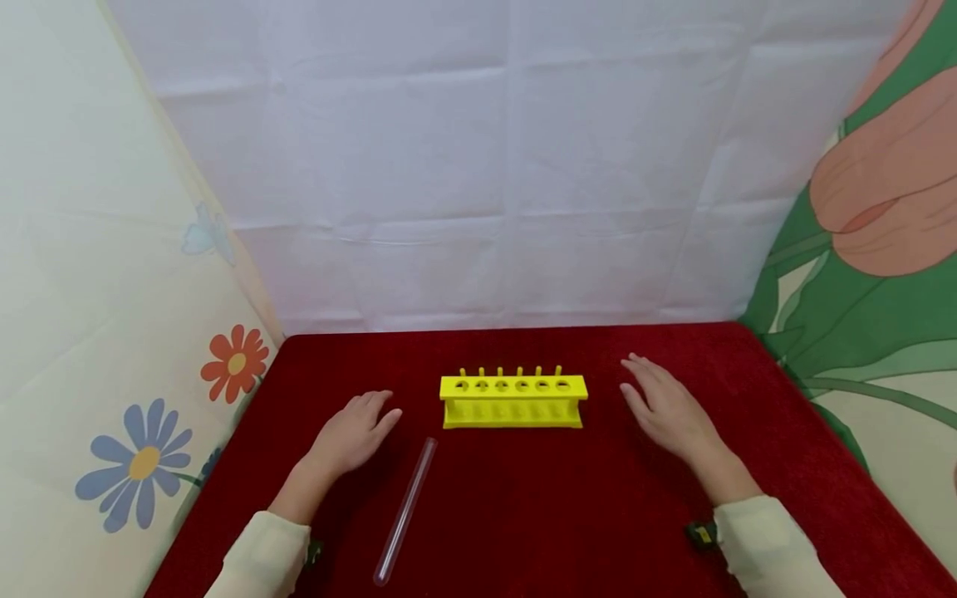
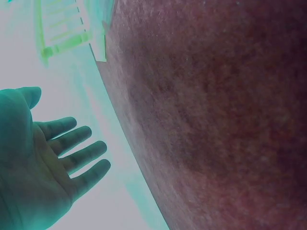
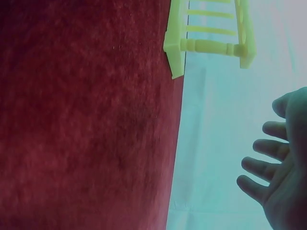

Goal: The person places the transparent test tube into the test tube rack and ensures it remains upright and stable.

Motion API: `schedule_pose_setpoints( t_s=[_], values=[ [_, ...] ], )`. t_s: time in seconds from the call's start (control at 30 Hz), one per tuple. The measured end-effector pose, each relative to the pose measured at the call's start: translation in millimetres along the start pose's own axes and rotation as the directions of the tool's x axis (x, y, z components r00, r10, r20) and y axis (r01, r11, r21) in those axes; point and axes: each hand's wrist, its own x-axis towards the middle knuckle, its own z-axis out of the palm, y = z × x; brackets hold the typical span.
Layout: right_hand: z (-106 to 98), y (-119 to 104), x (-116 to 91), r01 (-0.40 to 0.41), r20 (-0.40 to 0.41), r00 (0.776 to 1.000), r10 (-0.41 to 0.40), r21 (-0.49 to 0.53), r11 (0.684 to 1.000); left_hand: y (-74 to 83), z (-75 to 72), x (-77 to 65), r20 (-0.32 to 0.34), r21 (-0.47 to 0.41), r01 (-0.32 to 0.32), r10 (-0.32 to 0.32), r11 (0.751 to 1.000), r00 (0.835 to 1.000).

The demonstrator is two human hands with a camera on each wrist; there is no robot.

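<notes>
A yellow test tube rack [image 1: 513, 414] with a row of holes and short pegs stands near the middle of the red table in the head view. In front of it, to the left, a clear glass test tube [image 1: 406, 511] lies slantwise on the cloth. My left hand [image 1: 351, 433] is left of the rack and close to the tube's far end, fingers extended and holding nothing. On the other side, my right hand [image 1: 670, 409] is held apart from the rack with its fingers loosely straight. Both wrist views show part of the rack [image 3: 206, 46] beyond bare palms.
Dark red cloth [image 1: 568, 515] covers the table. A white creased sheet [image 1: 508, 166] hangs behind its far edge. Flower-printed cloth panels [image 1: 142, 461] stand along the left and right sides.
</notes>
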Motion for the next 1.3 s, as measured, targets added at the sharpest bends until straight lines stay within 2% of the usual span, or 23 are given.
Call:
schedule_pose_setpoints(
  t_s=[0.4, 0.63, 1.3],
  values=[
    [7.4, -9.3, 3.9, -0.017, 0.032, 0.999, 0.017, -0.010, 1.000, 7.0, 2.9, -7.8, 0.018, 0.022, 0.000, 0.000, 1.000, 1.000],
    [11.7, -14.5, 6.2, 0.007, 0.011, 1.000, -0.007, -0.005, 1.000, 10.9, 6.0, -12.9, 0.031, 0.044, -0.002, 0.001, 0.999, 1.000],
    [17.3, -27.7, 15.1, 0.043, 0.017, 0.999, -0.043, 0.016, 0.999, 21.1, 15.8, -23.6, 0.063, 0.067, 0.018, -0.022, 0.998, 0.998]
  ],
)
